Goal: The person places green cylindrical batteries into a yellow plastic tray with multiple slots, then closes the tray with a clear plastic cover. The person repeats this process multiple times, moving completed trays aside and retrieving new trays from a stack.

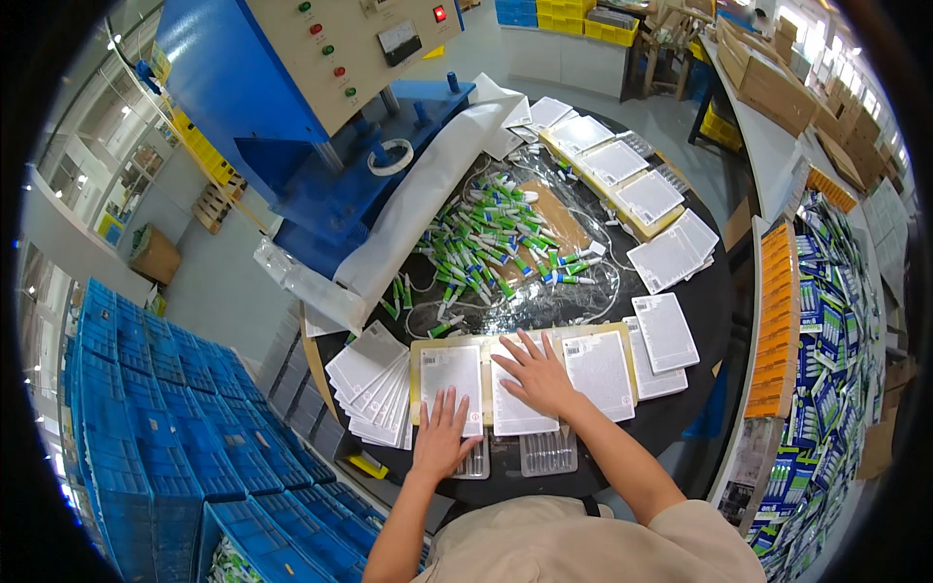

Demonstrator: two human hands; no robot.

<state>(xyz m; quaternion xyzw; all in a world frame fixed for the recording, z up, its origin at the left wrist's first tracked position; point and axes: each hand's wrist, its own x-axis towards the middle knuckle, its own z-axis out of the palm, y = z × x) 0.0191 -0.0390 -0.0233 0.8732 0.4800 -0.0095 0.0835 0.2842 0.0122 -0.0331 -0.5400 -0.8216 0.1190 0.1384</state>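
Observation:
In front of me lies a long pale yellow tray (634, 361) with three white printed cards in a row on it. My left hand (443, 437) rests with its fingers spread on the lower part of the left card (450, 367). Lying flat with fingers apart, my right hand (537, 375) covers part of the middle card (525, 423). The right card (600, 374) is uncovered. Below the tray, toward me, sit clear plastic blister packs (549, 455); my left hand partly hides one. A fanned stack of white cards (371, 384) lies left of the tray.
Small green-and-white tubes (496, 238) are heaped mid-table. A second yellow tray with cards (614, 163) and loose cards (671, 255) lie right of them. A blue press machine (321, 146) stands back left. Blue crates (146, 408) and a bin of packaged tubes (826, 369) flank the table.

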